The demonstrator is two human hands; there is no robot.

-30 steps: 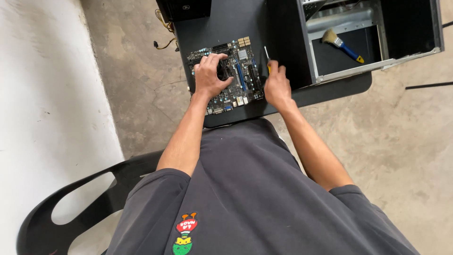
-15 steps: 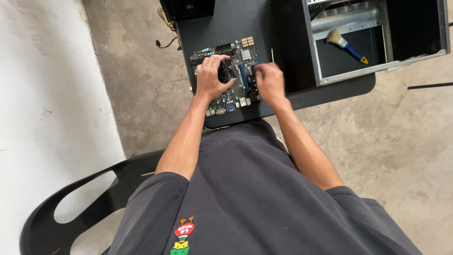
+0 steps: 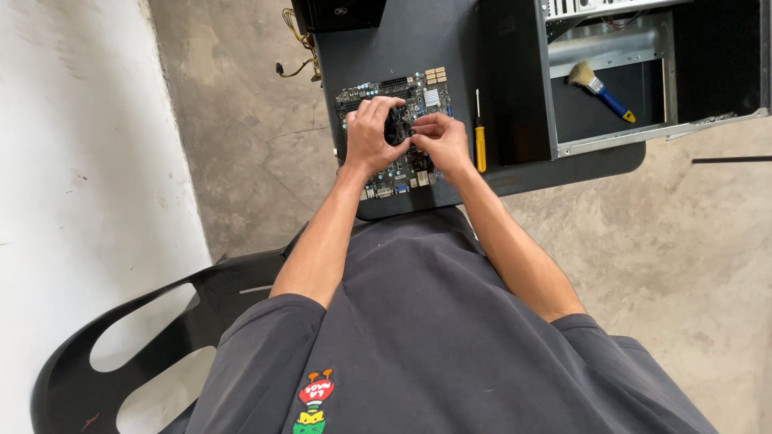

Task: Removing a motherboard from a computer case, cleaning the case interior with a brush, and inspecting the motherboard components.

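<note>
Right hand (image 3: 441,138) left screwdriver (image 3: 479,138) (now on motherboard (image 3: 398,133)).

yellow-handled screwdriver (image 3: 480,143), blue-handled brush (image 3: 599,88)

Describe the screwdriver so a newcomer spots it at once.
Find the dark table, then the circuit board under both hands. Just right of the board lies the screwdriver, the only yellow-handled tool; the blue-handled brush sits inside the open computer case.

Dark round worktop (image 3: 515,173) on concrete floor (image 3: 683,241), green motherboard (image 3: 398,133) at centre, yellow-handled screwdriver (image 3: 480,137) at three o'clock, open computer case (image 3: 627,72) beyond it, black box (image 3: 338,12) at eleven o'clock.
</note>
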